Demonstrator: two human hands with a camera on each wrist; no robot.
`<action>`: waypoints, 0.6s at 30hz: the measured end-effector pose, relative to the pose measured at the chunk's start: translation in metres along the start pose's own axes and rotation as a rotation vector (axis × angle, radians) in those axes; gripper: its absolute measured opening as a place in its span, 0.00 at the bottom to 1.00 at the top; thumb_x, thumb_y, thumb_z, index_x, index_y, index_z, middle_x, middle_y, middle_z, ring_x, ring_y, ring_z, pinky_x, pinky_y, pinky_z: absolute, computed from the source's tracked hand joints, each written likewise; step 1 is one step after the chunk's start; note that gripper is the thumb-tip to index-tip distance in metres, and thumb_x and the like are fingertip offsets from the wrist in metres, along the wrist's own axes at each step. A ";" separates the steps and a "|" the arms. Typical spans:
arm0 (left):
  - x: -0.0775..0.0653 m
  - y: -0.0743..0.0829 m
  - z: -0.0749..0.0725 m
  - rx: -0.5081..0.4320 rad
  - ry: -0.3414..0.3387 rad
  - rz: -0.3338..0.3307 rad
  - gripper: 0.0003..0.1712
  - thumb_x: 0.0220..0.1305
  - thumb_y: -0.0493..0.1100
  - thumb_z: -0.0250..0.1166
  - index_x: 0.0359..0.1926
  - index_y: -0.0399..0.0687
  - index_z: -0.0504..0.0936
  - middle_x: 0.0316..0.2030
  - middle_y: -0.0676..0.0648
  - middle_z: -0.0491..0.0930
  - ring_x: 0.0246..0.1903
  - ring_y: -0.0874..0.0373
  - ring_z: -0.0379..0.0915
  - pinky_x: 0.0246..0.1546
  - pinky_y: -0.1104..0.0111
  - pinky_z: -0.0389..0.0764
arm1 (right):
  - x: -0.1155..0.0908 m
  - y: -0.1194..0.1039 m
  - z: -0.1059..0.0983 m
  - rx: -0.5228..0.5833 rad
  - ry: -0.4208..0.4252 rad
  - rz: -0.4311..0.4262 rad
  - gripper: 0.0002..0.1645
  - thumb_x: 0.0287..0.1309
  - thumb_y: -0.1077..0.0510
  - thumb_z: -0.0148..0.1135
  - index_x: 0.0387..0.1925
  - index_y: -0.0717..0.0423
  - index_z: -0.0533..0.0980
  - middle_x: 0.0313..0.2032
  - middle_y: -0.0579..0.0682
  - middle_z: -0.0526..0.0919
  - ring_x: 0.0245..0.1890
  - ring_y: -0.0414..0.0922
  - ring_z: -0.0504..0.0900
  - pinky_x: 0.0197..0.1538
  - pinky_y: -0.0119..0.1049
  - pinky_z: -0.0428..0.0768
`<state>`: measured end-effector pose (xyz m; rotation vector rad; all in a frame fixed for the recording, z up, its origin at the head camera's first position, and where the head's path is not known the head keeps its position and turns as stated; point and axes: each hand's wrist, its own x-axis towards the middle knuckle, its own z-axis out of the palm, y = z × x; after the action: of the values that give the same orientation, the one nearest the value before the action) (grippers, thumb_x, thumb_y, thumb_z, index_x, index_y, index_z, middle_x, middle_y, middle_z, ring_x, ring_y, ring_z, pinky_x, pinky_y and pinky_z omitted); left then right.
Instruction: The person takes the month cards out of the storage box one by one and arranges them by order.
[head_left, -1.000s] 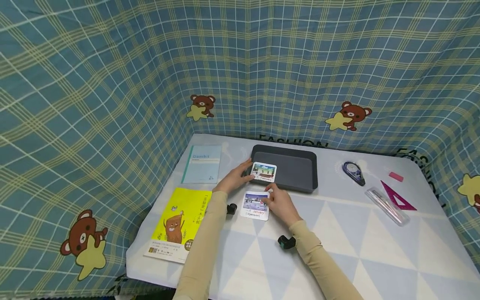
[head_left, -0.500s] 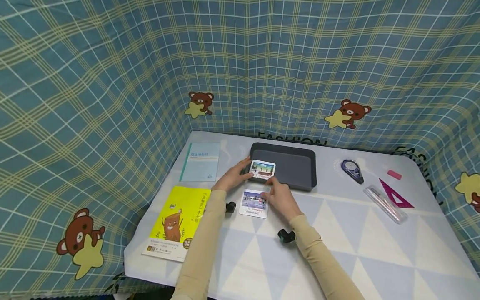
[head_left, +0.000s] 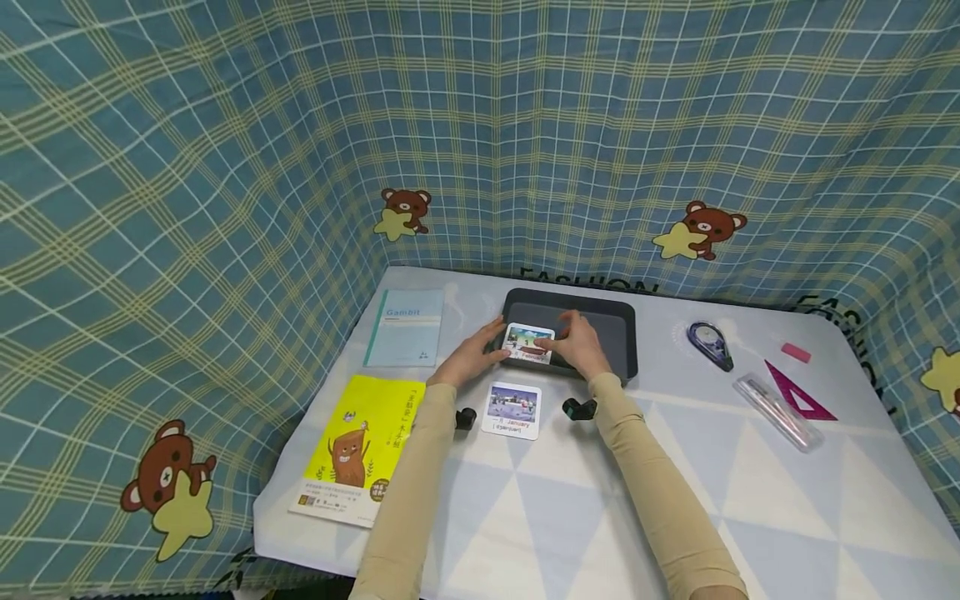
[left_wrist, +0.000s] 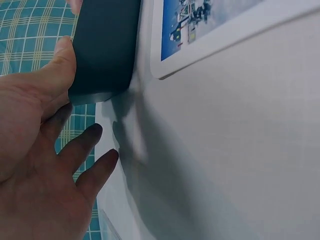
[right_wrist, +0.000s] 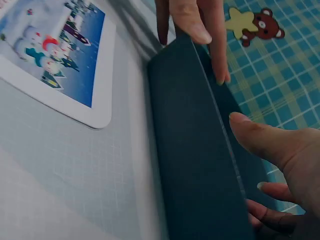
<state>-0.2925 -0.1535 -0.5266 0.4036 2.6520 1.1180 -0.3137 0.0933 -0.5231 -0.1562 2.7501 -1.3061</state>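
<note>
A white picture card reading February (head_left: 529, 343) lies at the left front part of a dark grey tray (head_left: 621, 337). My left hand (head_left: 468, 357) is at the tray's left front corner, thumb by the card's left edge, other fingers loosely spread. Over the tray, my right hand (head_left: 581, 346) has its thumb at the card's right edge and its fingers apart; in the right wrist view that thumb (right_wrist: 255, 135) reaches over the tray's wall (right_wrist: 187, 145). Flat on the table before the tray lies a January card (head_left: 512, 410).
Left of the arms lie a pale blue Gambit notebook (head_left: 405, 327) and a yellow book (head_left: 360, 442). To the right are a correction tape (head_left: 708, 344), a pink eraser (head_left: 796, 352), a magenta set square (head_left: 802, 396) and a clear pen case (head_left: 777, 412).
My right hand has moved from beside the January card, up and right, over the tray to the February card's right edge. My left hand and both cards look about unmoved.
</note>
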 end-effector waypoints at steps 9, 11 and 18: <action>-0.001 -0.001 0.002 -0.043 0.006 0.002 0.40 0.75 0.52 0.60 0.81 0.52 0.54 0.81 0.55 0.43 0.79 0.49 0.39 0.76 0.45 0.48 | 0.009 0.014 0.007 0.021 -0.045 0.060 0.40 0.55 0.48 0.78 0.64 0.60 0.71 0.53 0.63 0.67 0.48 0.58 0.71 0.49 0.53 0.75; 0.001 -0.002 0.001 -0.059 0.016 0.003 0.40 0.75 0.52 0.61 0.81 0.53 0.54 0.81 0.56 0.43 0.79 0.49 0.39 0.76 0.44 0.48 | 0.011 0.014 0.006 0.021 -0.043 0.051 0.39 0.55 0.49 0.78 0.63 0.59 0.71 0.52 0.62 0.68 0.46 0.57 0.69 0.48 0.53 0.74; 0.001 -0.004 0.003 -0.110 0.029 -0.002 0.40 0.75 0.51 0.62 0.80 0.53 0.56 0.81 0.55 0.45 0.79 0.49 0.38 0.76 0.44 0.47 | 0.014 0.018 0.008 0.044 -0.024 0.052 0.39 0.56 0.53 0.78 0.65 0.55 0.69 0.50 0.60 0.69 0.45 0.56 0.70 0.47 0.51 0.73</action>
<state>-0.2930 -0.1541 -0.5320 0.3670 2.5992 1.2715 -0.3274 0.0965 -0.5429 -0.0956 2.6845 -1.3410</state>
